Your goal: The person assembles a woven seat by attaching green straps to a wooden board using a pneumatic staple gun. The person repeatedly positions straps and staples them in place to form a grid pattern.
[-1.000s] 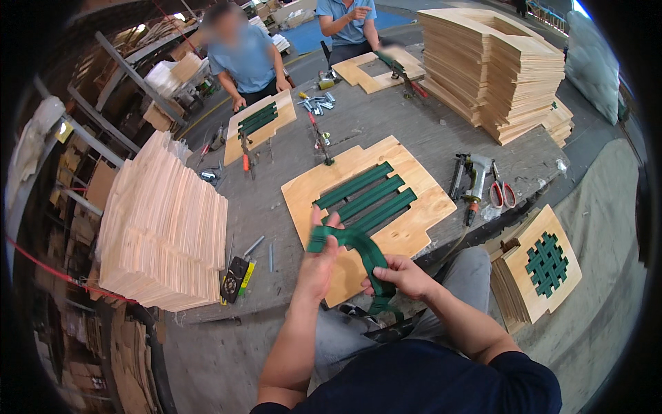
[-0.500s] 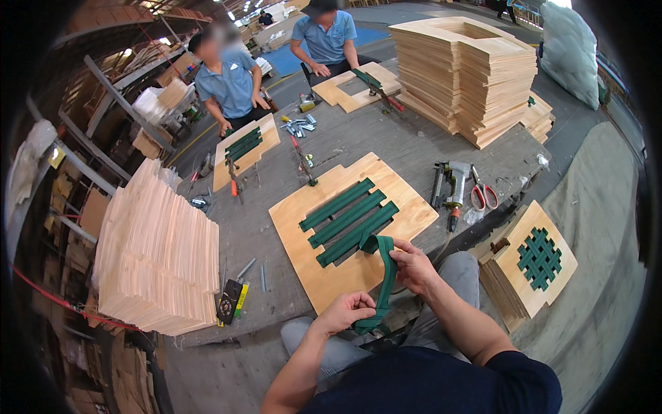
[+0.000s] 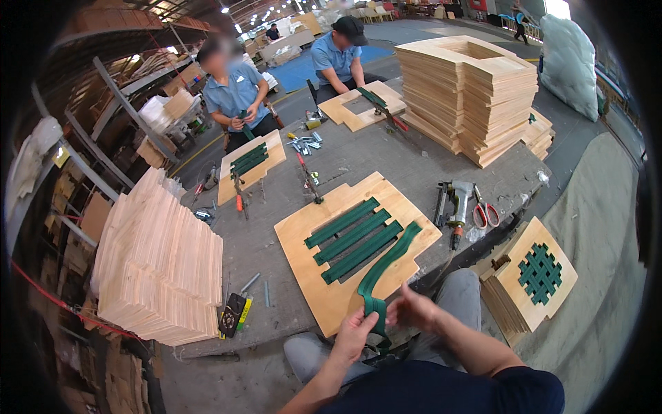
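Pinched in my left hand [image 3: 353, 332] is a loose green webbing strap [image 3: 383, 268]. Its free part runs up across the near right side of a pale plywood panel [image 3: 298, 229], and a short end hangs below my fingers. My right hand [image 3: 416, 308] is beside the strap, slightly blurred, thumb raised and fingers apart, with nothing seen in it. Three parallel green straps [image 3: 355, 238] span the cutout in the panel, which lies on the grey worktable [image 3: 272, 276].
Right of the panel lie a staple gun [image 3: 456, 203] and red-handled scissors [image 3: 485, 215]. Plywood stacks stand at left [image 3: 158, 262] and far right [image 3: 462, 96]. A woven-strap panel [image 3: 562, 276] tops a lower right stack. A tape measure [image 3: 233, 314] lies at left. Two co-workers sit across.
My right hand has let go of the strap and come down toward my left. The strap's freed end now stretches over the panel. One co-worker has raised both hands with a green strap.
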{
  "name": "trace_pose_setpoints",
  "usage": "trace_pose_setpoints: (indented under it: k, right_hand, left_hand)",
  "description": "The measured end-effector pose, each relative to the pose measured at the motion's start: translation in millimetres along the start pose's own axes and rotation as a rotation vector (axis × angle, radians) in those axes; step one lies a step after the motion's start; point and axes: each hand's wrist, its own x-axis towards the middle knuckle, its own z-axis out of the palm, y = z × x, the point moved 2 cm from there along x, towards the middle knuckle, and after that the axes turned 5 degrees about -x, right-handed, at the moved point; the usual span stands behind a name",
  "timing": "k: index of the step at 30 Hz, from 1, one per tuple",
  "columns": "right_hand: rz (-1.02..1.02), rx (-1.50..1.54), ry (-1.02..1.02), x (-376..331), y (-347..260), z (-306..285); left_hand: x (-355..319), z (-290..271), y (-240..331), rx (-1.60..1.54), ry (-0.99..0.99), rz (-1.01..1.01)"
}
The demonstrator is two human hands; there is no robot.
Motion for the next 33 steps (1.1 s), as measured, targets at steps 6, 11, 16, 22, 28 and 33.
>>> trace_pose_setpoints:
  k: [6,11,16,22,28,33]
  right_hand:
    - [-0.153,0.503,-0.014,8.1,-13.4,23.6]
    - [-0.266,0.218,0.072,1.0,-58.8,35.3]
    - [-0.178,-0.142,-0.042,-5.3,-28.6,49.4]
    - [-0.042,-0.278,-0.097,-11.7,38.9,43.7]
    - [-0.033,-0.311,0.133,-14.8,37.5,18.8]
    - [-0.052,-0.349,0.246,-10.7,29.7,5.6]
  left_hand:
    - [-15.2,2.1,-39.6,0.094,-0.149,-0.133]
    - [-22.6,-9.3,-69.2,0.129,-0.357,-0.306]
    - [13.6,-43.2,-34.8,-0.749,-0.428,-0.251]
    - [75.0,-64.4,45.0,-0.332,0.125,-0.06]
    - [107.9,-81.3,86.9,0.313,0.046,-0.163]
    - [149.2,-85.4,101.3,0.653,-0.096,-0.217]
